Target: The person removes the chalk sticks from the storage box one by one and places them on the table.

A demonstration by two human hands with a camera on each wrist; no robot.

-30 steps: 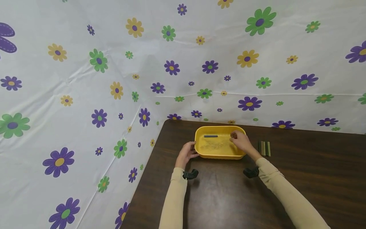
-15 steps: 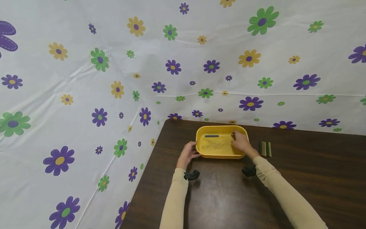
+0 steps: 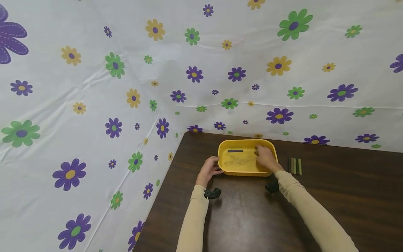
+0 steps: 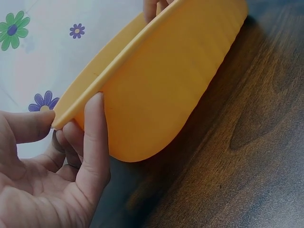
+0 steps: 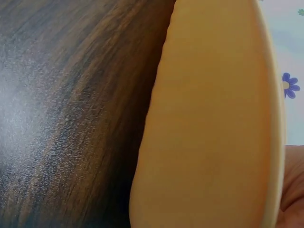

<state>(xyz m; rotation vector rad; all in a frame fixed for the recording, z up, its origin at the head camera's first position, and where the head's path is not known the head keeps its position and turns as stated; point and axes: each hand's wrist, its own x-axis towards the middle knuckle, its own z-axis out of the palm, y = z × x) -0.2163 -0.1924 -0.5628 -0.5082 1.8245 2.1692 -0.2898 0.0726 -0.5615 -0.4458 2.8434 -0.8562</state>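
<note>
A yellow plastic tray [image 3: 245, 173] sits near the table's back left corner. My left hand [image 3: 208, 169] grips its left end; in the left wrist view the thumb and fingers [image 4: 96, 137] pinch the rim. Inside the tray's right part is my right hand [image 3: 266, 158], fingers bent downward. Something small and olive-brown shows by its fingertips, too little to tell whether it is held. A thin dark blue stick [image 3: 235, 151] lies along the tray's back. In the right wrist view, the tray wall [image 5: 209, 114] hides most of the right hand [image 5: 292, 190].
Right of the tray, several short sticks, olive and dark green, lie side by side [image 3: 294, 166] on the dark wooden table [image 3: 239, 217]. A white flower-patterned sheet [image 3: 170, 73] hangs behind and at the left. Each wrist wears a black camera mount [image 3: 212, 193].
My right hand has sunk slightly lower into the tray, its forearm shifting left. The left hand keeps its grip on the rim. The whole head view has drifted a little.
</note>
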